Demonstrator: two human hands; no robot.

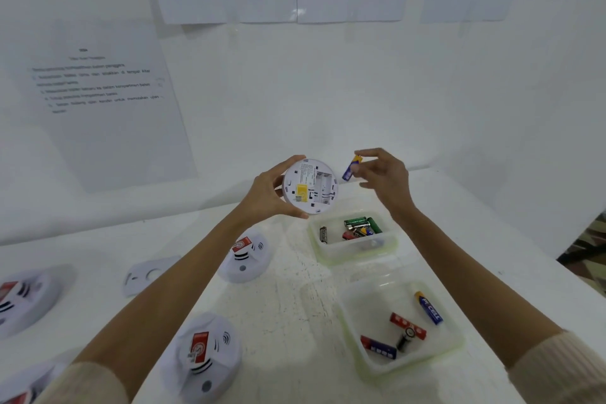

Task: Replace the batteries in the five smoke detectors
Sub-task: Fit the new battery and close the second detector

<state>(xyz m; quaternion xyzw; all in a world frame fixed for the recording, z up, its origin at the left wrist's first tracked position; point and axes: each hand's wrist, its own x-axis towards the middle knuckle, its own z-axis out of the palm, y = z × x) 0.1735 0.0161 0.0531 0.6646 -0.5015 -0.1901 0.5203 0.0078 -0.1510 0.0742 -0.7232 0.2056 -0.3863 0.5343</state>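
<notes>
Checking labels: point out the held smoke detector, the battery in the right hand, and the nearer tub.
held smoke detector [310, 186]: head view, open back face.
battery [349, 169]: head view, blue wrapper.
nearer tub [373, 308]: head view, bare floor.

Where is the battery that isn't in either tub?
Head view, right of centre: the battery is pinched in the right hand, just right of the open smoke detector the left hand holds.

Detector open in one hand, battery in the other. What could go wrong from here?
1. The right hand only pinches the blue-and-yellow battery in mid-air; it might slip.
2. The left hand holds the round white smoke detector unsupported, so seating the battery could go askew.
3. Both clear plastic tubs hold mixed batteries; used and fresh might get confused.
</notes>
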